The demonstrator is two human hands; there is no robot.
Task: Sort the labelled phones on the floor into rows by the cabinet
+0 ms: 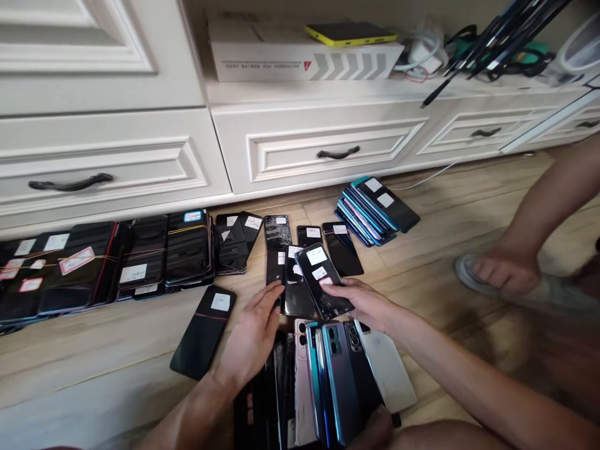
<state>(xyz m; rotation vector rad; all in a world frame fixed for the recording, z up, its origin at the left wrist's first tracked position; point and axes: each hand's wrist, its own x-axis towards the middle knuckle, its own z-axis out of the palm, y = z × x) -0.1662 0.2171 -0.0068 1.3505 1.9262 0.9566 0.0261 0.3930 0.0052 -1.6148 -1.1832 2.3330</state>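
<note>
My right hand (370,303) grips the lower right edge of a black smartphone (313,265) with white stickers, held tilted above other phones. The thumb lies on its front; the fingers behind are partly hidden. My left hand (253,328) has its fingers curled at the lower end of another black smartphone (274,269). That phone overlaps one with a cracked, speckled screen (279,228). Beside it lies a labelled black phone (297,297), partly covered by the one in my right hand. Two more dark phones, a half-hidden one (309,233) and a right-hand one (344,253), lie just behind.
Rubber-banded stacks of phones (190,250) line the left, with a single phone (204,334) before them. A fanned phone pile (379,209) lies by the drawers (304,150). A row of upright phones (340,375) stands near me. Another person's hand (499,269) is at right.
</note>
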